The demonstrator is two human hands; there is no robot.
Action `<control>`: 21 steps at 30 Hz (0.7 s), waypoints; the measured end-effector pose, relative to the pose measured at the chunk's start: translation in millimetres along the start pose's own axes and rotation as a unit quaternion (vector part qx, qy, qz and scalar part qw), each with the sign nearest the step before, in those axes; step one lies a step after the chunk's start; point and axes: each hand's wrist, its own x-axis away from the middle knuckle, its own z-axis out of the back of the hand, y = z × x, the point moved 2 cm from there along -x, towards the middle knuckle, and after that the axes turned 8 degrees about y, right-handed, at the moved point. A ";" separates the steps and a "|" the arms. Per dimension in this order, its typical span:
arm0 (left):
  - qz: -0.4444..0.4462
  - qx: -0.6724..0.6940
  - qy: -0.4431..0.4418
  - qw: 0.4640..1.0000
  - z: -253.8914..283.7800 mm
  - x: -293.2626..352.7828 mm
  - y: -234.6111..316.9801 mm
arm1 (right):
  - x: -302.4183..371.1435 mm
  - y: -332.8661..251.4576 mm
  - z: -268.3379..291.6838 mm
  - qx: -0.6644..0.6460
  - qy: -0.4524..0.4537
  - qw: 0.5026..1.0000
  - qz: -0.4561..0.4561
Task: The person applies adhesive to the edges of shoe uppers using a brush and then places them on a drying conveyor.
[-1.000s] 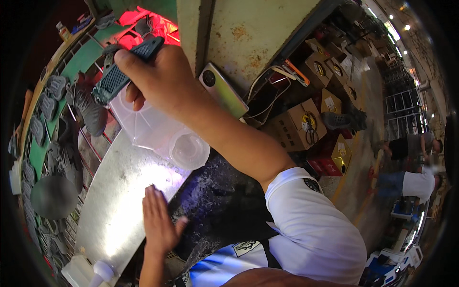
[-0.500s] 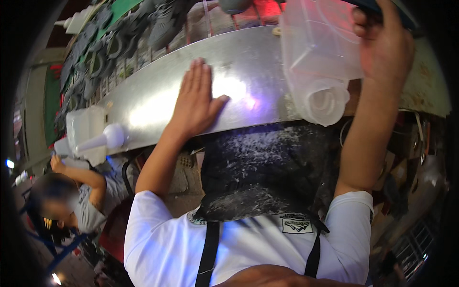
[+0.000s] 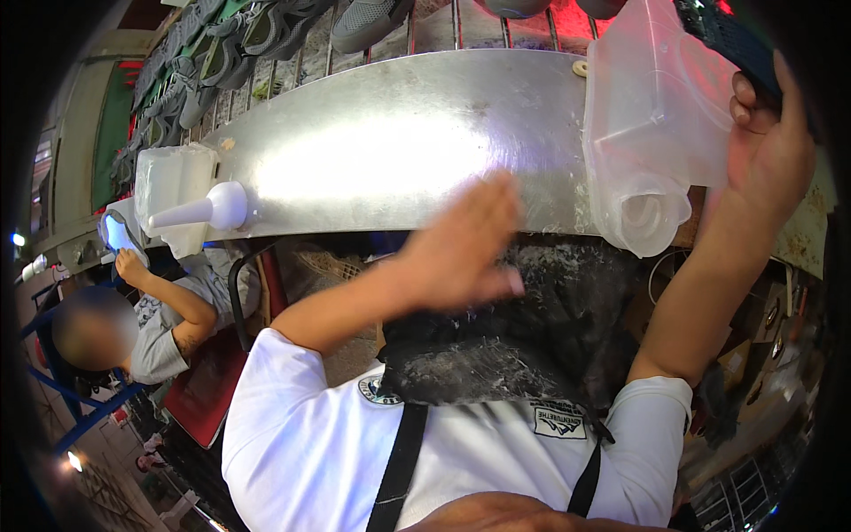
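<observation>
Gripping a dark shoe sole (image 3: 737, 43), right hand (image 3: 768, 146) at two o'clock, left hand (image 3: 465, 250) wide, blurred, metal worktop (image 3: 328, 111) at twelve

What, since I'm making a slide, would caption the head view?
Right hand holds dark object near plastic container; blurred left hand near metal table.

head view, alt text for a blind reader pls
A person's right hand holds a dark textured item beside a translucent container. The blurred left hand is at the edge of a metal table, with grey shoes beyond.
</observation>
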 end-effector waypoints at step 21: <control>0.194 0.025 0.333 0.923 138.6 -22.2 -108.6 | 1.2 -0.2 1.3 0.053 0.105 0.993 -0.034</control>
